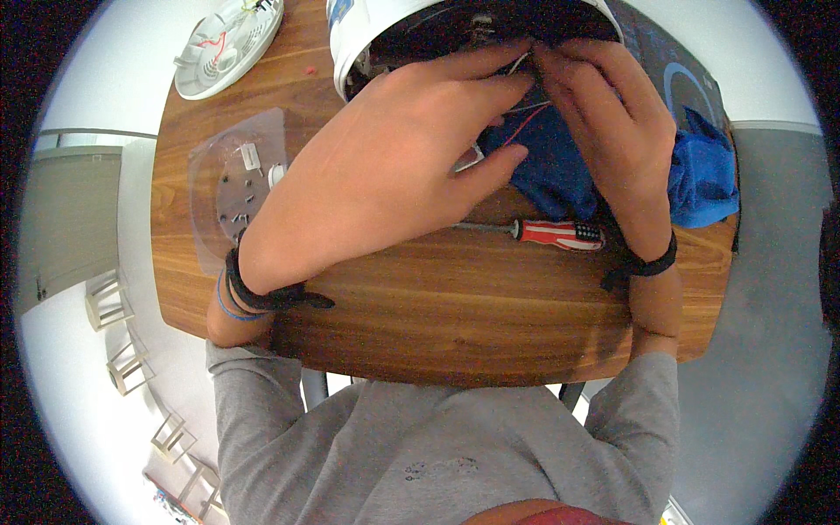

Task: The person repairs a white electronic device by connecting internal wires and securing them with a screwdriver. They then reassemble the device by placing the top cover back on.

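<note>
At the top, a white rounded appliance (346, 52) has a dark opening with wiring inside. My left hand (385, 166) reaches over its front, fingers bent at thin wires (523, 124), thumb held apart lower down; what its fingertips hold is unclear. My right hand (626, 122) meets it at the opening with fingers pinched together, their tips in shadow. A red wire runs down between both hands. Blue cloth (551, 175) lies beneath them. A screwdriver (560, 234) with a red, white and dark handle lies below the cloth, its shaft pointing left.
On the wooden table (455, 315), a clear tray (206, 219) with several screws sits left, a white round cover (197, 74) with red wires upper left. More blue cloth (704, 175) and a dark printed mat (691, 66) lie right. Stools (131, 367) stand beyond the table's left.
</note>
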A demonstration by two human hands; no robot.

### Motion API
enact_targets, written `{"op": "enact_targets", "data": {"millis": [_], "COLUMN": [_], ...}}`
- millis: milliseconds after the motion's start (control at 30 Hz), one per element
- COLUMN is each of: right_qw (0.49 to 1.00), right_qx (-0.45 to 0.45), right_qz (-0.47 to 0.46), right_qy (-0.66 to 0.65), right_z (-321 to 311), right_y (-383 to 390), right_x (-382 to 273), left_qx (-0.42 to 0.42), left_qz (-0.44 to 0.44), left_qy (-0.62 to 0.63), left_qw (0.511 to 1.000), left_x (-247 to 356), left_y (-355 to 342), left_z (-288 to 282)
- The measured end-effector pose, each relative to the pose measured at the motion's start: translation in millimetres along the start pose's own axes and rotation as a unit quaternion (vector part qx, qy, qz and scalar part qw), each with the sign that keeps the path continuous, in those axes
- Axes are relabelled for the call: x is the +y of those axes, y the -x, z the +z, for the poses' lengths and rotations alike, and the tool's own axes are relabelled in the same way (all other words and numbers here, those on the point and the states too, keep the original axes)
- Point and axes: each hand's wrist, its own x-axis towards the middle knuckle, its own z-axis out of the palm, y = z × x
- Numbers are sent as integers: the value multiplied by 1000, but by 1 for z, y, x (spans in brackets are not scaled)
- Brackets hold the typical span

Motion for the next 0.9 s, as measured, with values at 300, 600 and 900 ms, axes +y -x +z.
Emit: {"op": "enact_targets", "data": {"millis": [300,600,900], "right_qw": [1000,1000,999], "right_qx": [-12,-10,8], "right_qz": [8,-4,-9], "right_qy": [5,14,31], "right_z": [-3,-6,-3], "right_y": [-2,-2,-7], "right_x": [-3,2,-2], "left_qx": [33,23,3], "left_qz": [7,6,-10], "left_qy": [10,10,23], "left_qw": [999,1000,1000], "left_x": [-1,0,0], "left_y": [2,1,2], "left_z": [6,4,4]}}
